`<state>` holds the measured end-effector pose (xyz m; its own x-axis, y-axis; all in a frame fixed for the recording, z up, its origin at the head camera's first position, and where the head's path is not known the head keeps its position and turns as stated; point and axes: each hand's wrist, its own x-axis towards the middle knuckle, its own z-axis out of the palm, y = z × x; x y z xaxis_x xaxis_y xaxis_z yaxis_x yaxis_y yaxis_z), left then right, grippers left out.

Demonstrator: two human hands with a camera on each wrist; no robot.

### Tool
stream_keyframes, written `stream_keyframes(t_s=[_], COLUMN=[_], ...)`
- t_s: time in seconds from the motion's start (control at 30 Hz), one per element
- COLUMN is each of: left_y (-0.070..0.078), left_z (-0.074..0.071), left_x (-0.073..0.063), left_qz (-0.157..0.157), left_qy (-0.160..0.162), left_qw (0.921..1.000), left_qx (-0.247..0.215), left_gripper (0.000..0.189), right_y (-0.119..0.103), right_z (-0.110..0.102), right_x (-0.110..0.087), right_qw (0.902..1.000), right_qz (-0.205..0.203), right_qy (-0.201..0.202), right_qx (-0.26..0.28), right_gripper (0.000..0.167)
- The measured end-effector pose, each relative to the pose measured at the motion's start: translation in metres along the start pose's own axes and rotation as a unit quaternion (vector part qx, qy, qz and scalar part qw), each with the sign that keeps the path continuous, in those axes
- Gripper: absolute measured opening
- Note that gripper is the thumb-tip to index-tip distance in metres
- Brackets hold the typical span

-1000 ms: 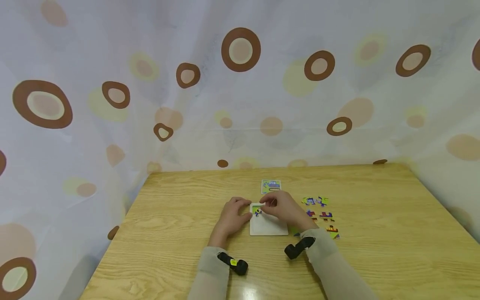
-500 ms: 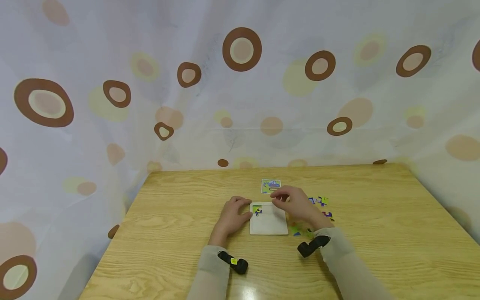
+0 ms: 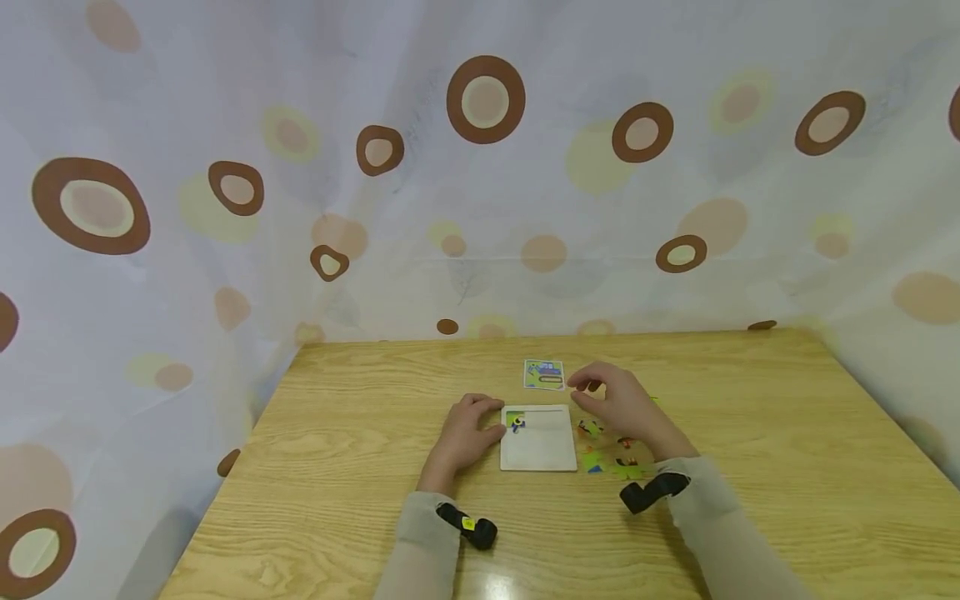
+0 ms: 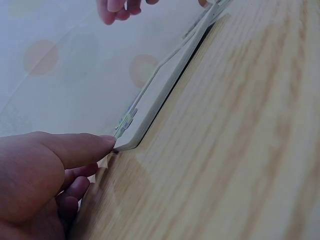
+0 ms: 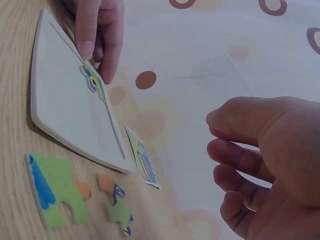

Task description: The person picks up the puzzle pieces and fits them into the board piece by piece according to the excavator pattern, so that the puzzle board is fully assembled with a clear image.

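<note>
A square white puzzle tray lies on the wooden table, with one green and blue jigsaw piece in its upper left corner. My left hand rests at the tray's left edge, thumb and index fingertip touching the rim near that piece. In the left wrist view its thumb lies nearly straight against the tray's corner. My right hand hovers right of the tray, above loose pieces. Its fingers are loosely bent and hold nothing in the right wrist view. Part of the loose pieces is hidden under it.
A picture card with a blue vehicle on green lies behind the tray. Several loose jigsaw pieces lie right of the tray, among them a green one with a blue patch. A patterned curtain stands behind the table.
My right hand has drawn away from the piece in the tray's corner and moved right, over the loose pieces. That piece stays in the tray. My left hand has not moved.
</note>
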<state>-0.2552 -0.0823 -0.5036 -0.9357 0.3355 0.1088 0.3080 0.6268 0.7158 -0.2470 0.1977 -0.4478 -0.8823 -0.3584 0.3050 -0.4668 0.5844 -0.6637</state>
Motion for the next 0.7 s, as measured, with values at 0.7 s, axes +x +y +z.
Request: stream_keyframes(t_s=[0.7], left_y=[0.0], left_z=[-0.001], left_x=[0.0], left_qz=[0.006], left_qy=[0.001], left_qw=[1.0], left_qx=[0.004], left_gripper=[0.038], right_y=[0.019], right_z=[-0.032], right_x=[-0.019], right_qw=[0.9984], right_qz=[0.047], right_qy=[0.021], right_qx=[-0.021], right_gripper=[0.027])
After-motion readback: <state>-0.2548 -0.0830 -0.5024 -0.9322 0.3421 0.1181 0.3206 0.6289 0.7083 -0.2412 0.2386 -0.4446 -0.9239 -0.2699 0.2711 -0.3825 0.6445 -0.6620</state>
